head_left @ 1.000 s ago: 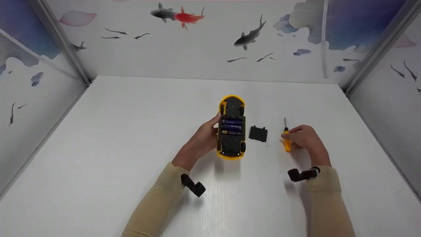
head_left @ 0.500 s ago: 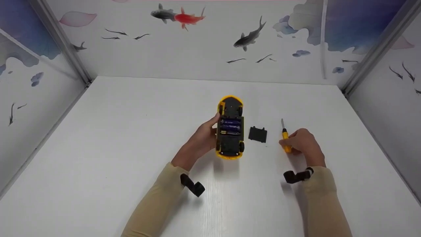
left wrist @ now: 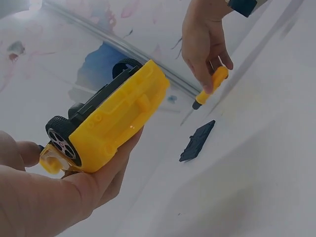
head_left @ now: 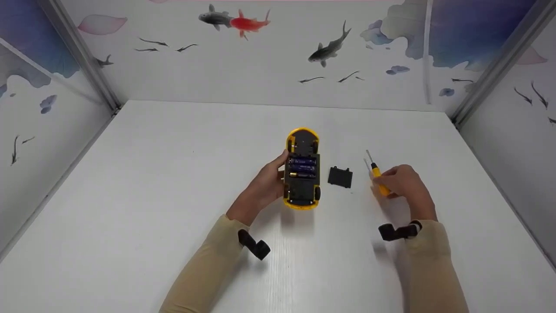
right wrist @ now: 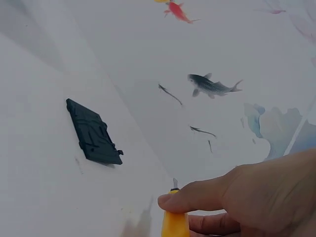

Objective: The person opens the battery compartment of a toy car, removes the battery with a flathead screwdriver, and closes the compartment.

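A person's left hand (head_left: 266,184) grips a toy car (head_left: 302,190) above a white table (head_left: 195,195), underside facing up, thumb along its side and batteries (head_left: 302,167) showing in the uncovered bay. Beside the car, its cover (head_left: 340,177) lies flat on the tabletop. To the cover's right, the right hand (head_left: 408,187) pinches a screwdriver (head_left: 382,186) between thumb and fingers, blade pointing away; whether it touches the table, I cannot tell. The step in hand appears to be handling the screwdriver with the bay exposed. Work on the bay would call for a steady car and a freed right hand.
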Tool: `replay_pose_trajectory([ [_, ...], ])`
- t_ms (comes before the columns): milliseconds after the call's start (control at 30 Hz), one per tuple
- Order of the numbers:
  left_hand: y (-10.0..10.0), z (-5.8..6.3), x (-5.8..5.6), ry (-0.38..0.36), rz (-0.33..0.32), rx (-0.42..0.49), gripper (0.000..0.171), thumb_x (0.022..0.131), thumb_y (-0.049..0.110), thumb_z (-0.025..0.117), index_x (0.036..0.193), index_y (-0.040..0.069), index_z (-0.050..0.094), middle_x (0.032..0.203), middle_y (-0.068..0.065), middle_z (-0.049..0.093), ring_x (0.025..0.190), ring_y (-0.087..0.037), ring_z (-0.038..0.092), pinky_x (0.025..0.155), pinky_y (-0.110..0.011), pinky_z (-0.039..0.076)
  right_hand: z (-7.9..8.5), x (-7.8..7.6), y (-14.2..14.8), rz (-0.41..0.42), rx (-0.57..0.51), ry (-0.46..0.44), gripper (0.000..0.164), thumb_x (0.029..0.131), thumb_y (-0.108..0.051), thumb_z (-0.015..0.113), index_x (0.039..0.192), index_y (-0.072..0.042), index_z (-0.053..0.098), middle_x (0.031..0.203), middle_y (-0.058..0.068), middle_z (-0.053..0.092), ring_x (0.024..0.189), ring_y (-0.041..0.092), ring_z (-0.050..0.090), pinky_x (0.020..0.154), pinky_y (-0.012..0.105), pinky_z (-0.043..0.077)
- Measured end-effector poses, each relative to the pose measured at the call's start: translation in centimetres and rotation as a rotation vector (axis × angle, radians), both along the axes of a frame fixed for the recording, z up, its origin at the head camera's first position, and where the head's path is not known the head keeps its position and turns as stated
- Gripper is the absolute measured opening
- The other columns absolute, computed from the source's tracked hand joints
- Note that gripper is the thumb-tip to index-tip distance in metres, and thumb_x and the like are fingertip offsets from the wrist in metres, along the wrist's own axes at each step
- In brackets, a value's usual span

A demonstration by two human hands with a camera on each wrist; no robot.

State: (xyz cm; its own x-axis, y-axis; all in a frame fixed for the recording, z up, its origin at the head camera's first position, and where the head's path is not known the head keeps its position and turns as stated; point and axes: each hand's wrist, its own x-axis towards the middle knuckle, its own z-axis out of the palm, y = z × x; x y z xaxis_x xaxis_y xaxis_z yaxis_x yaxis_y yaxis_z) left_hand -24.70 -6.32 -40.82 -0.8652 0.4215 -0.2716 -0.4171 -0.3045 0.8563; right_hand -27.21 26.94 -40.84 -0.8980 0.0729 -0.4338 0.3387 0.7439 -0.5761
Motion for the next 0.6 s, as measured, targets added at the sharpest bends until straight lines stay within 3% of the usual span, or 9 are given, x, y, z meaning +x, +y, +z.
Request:
replay_pose_trajectory([
  [167,0.0,0.0,0.0,-0.009,0.005,0.021,0.049,0.109,0.047,0.032,0.142,0.015,0.048,0.108,-0.005,0.059,0.094,-0.017,0.062,0.079,-0.035,0.056,1.4,0.4,-0.2,0.001,-0.016,0.03,0.058,0.1,-0.031,0.059,0.138,0.01,0.047,0.13,0.026,0.053,0.093,0.022,0.063,0.082,0.027,0.058],
  [333,0.2,-0.2,0.0,-0.009,-0.011,0.035,0.047,0.109,0.043,0.034,0.143,0.013,0.047,0.113,-0.006,0.058,0.1,-0.018,0.062,0.085,-0.036,0.056,2.6,0.8,-0.6,0.018,-0.057,0.05,0.059,0.1,-0.034,0.059,0.139,0.008,0.046,0.133,0.027,0.053,0.101,0.025,0.063,0.08,0.023,0.058],
  [500,0.3,-0.5,0.1,-0.018,-0.029,0.048,0.048,0.11,0.038,0.034,0.148,0.012,0.043,0.12,-0.008,0.056,0.108,-0.02,0.061,0.094,-0.04,0.053,4.3,1.7,-1.3,0.064,-0.134,0.152,0.051,0.101,-0.03,0.057,0.137,0.005,0.048,0.133,0.027,0.062,0.105,0.026,0.07,0.078,0.021,0.059],
  [600,0.3,-1.1,0.3,-0.021,-0.025,0.023,0.049,0.11,0.039,0.032,0.15,0.012,0.043,0.122,-0.009,0.054,0.11,-0.021,0.06,0.095,-0.041,0.052,5.4,2.5,-1.7,0.078,-0.156,0.215,0.05,0.102,-0.032,0.057,0.136,0.004,0.05,0.129,0.025,0.066,0.098,0.021,0.073,0.076,0.02,0.058],
])
